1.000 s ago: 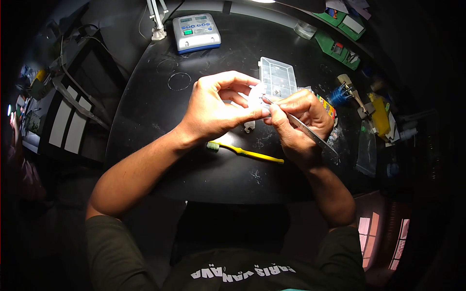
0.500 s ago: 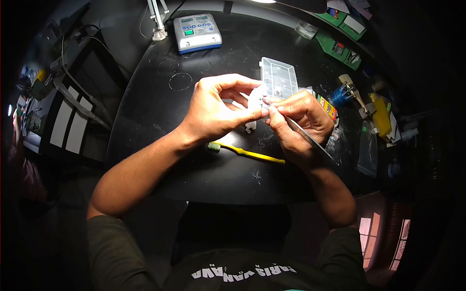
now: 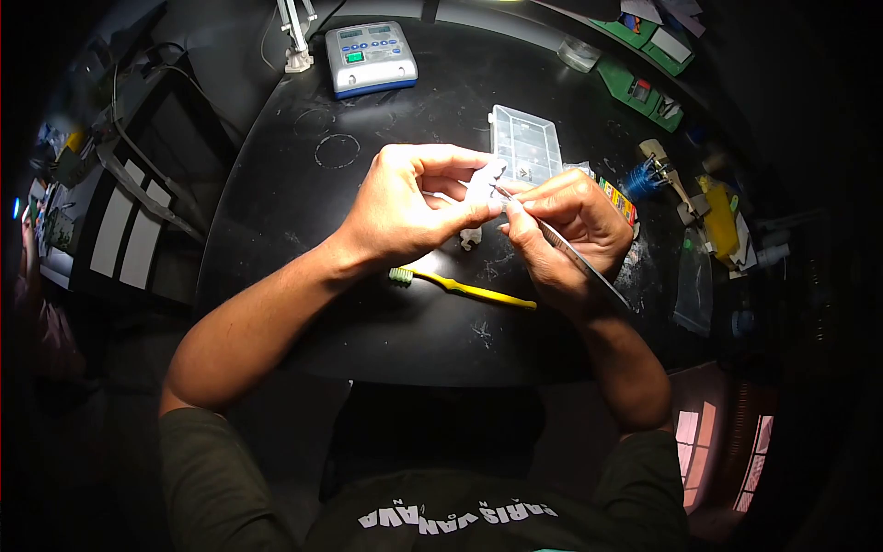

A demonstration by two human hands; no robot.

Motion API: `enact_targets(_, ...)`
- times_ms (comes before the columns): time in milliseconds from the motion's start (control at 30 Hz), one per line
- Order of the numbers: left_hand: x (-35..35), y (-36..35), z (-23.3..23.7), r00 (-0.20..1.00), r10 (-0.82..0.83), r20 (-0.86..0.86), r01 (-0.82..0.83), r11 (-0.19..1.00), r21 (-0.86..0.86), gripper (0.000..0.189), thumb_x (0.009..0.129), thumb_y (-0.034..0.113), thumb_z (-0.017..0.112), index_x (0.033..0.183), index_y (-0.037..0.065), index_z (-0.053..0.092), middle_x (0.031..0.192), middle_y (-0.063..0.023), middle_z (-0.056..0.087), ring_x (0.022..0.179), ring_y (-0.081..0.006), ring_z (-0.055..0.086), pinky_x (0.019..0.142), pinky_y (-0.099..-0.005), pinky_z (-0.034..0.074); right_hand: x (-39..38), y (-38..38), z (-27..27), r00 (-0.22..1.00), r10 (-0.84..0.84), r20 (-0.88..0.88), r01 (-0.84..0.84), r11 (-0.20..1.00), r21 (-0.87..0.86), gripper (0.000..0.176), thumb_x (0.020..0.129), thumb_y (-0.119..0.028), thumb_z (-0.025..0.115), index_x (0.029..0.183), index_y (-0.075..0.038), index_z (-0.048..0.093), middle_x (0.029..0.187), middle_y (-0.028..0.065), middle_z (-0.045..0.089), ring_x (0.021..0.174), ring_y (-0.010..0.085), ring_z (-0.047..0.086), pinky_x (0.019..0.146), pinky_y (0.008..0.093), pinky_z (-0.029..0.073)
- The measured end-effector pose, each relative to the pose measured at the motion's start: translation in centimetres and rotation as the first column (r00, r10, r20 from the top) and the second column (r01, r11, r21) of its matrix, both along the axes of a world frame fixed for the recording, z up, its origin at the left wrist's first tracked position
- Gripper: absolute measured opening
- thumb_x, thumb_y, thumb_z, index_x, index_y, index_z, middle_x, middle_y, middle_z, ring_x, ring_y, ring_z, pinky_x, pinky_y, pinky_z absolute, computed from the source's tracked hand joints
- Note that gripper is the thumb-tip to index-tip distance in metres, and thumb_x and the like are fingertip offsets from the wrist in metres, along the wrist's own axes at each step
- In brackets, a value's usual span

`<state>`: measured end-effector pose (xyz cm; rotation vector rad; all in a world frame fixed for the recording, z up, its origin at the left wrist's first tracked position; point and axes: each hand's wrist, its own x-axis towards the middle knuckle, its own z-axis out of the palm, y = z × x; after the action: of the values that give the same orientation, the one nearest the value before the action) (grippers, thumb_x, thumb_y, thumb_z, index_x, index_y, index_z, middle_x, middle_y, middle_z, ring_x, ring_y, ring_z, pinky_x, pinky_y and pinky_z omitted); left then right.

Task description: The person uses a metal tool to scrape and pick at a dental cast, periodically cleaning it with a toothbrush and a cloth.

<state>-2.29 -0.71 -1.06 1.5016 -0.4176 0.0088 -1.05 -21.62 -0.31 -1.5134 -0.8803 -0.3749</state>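
Left hand (image 3: 391, 204) pinches white piece (image 3: 482, 189) between fingertips

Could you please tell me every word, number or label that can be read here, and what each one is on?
"PARIS VAN", upside down in this view, on the dark shirt; the word after it looks like "JAVA", but is not fully clear.
Too small or blurred to read: the displays and button labels on the grey-and-blue device, and the print on the red-and-yellow packet.

Glossy yellow plastic toothbrush (image 3: 474, 291); ridged metal tweezers (image 3: 572, 251).
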Motion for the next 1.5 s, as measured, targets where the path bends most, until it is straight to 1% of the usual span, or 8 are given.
enact_targets(300, 0.06, -0.14, -0.37, 0.998, 0.024, 0.061, -0.020, 0.998, -0.065, 0.049, 0.081, 0.001, 0.089, 0.125, -0.005, 0.068, 0.109, -0.0131, 0.075, 0.097, -0.0176, 0.073, 0.087, -0.0322, 0.063, 0.49, -0.02, -0.13, 0.995, 0.005, 0.096, -0.006, 1.000, 0.008, 0.013, 0.082, 0.011, 0.075, 0.085, 0.003, 0.065, 0.085, 0.0122, 0.068, 0.088, 0.0231, 0.076, 0.082, 0.0326, 0.061)
enact_targets(400, 0.06, -0.46, -0.40, 0.996, 0.052, 0.077, -0.041, 0.990, -0.138, 0.044, 0.076, 0.002, 0.093, 0.113, -0.005, 0.071, 0.100, -0.0104, 0.076, 0.088, -0.0130, 0.073, 0.078, -0.0286, 0.063, 0.37, -0.07, -0.10, 0.995, 0.003, 0.098, -0.003, 1.000, 0.007, 0.012, 0.083, 0.010, 0.075, 0.085, 0.003, 0.065, 0.085, 0.0125, 0.068, 0.089, 0.0235, 0.076, 0.081, 0.0325, 0.061)
enact_targets(633, 0.21, -0.36, -0.79, 0.990, 0.102, 0.093, -0.094, 0.992, -0.087, 0.051, 0.069, 0.007, 0.098, 0.112, -0.003, 0.072, 0.099, -0.0084, 0.075, 0.086, -0.0106, 0.072, 0.075, -0.0261, 0.062, 0.40, -0.03, -0.17, 0.995, 0.002, 0.104, -0.003, 1.000, 0.014, 0.013, 0.082, 0.011, 0.075, 0.085, 0.003, 0.065, 0.085, 0.0127, 0.069, 0.087, 0.0235, 0.076, 0.078, 0.0318, 0.060)
enact_targets(800, 0.22, -0.45, -0.80, 0.988, 0.112, 0.102, -0.102, 0.990, -0.097, 0.051, 0.069, 0.008, 0.099, 0.111, -0.003, 0.072, 0.099, -0.0073, 0.075, 0.085, -0.0094, 0.071, 0.074, -0.0257, 0.061, 0.58, 0.04, -0.15, 0.992, 0.016, 0.124, -0.019, 1.000, 0.018, 0.013, 0.082, 0.011, 0.075, 0.084, 0.003, 0.065, 0.084, 0.0124, 0.069, 0.085, 0.0230, 0.076, 0.080, 0.0342, 0.062)
enact_targets(1100, 0.09, -0.33, -0.73, 0.991, 0.090, 0.096, -0.082, 0.993, -0.088, 0.050, 0.071, 0.005, 0.097, 0.113, -0.004, 0.071, 0.100, -0.0086, 0.075, 0.086, -0.0108, 0.071, 0.074, -0.0268, 0.062, 0.60, 0.02, 0.09, 0.991, 0.018, 0.129, -0.017, 1.000, -0.009, 0.013, 0.080, 0.012, 0.075, 0.082, 0.003, 0.066, 0.081, 0.0120, 0.068, 0.083, 0.0235, 0.076, 0.084, 0.0383, 0.064)
enact_targets(1300, 0.16, -0.34, -0.62, 0.998, 0.024, 0.061, -0.014, 0.986, -0.165, 0.044, 0.079, 0.000, 0.090, 0.116, -0.009, 0.069, 0.100, -0.0134, 0.075, 0.089, -0.0144, 0.073, 0.077, -0.0288, 0.064, 0.75, -0.30, 0.03, 0.990, 0.041, 0.136, -0.039, 0.999, -0.012, 0.014, 0.082, 0.012, 0.074, 0.082, 0.003, 0.063, 0.084, 0.0131, 0.067, 0.085, 0.0233, 0.075, 0.087, 0.0392, 0.064)
enact_targets(1400, 0.19, -0.42, -0.63, 0.996, 0.034, 0.081, -0.021, 0.988, -0.155, 0.044, 0.081, 0.001, 0.089, 0.118, -0.008, 0.069, 0.099, -0.0139, 0.076, 0.089, -0.0151, 0.074, 0.078, -0.0284, 0.064, 0.76, -0.46, 0.28, 0.988, 0.064, 0.141, -0.063, 0.998, -0.013, 0.015, 0.083, 0.012, 0.073, 0.083, 0.003, 0.061, 0.085, 0.0132, 0.066, 0.086, 0.0228, 0.075, 0.089, 0.0395, 0.063)
enact_targets(1500, 0.08, -0.04, -0.29, 1.000, -0.010, -0.001, 0.010, 0.995, -0.101, 0.054, 0.080, -0.003, 0.088, 0.129, -0.006, 0.066, 0.112, -0.0137, 0.074, 0.100, -0.0174, 0.073, 0.088, -0.0327, 0.064, 0.77, -0.39, 0.24, 0.990, 0.064, 0.129, -0.063, 0.998, -0.013, 0.014, 0.083, 0.012, 0.072, 0.085, 0.003, 0.061, 0.085, 0.0128, 0.066, 0.087, 0.0220, 0.074, 0.088, 0.0386, 0.063)
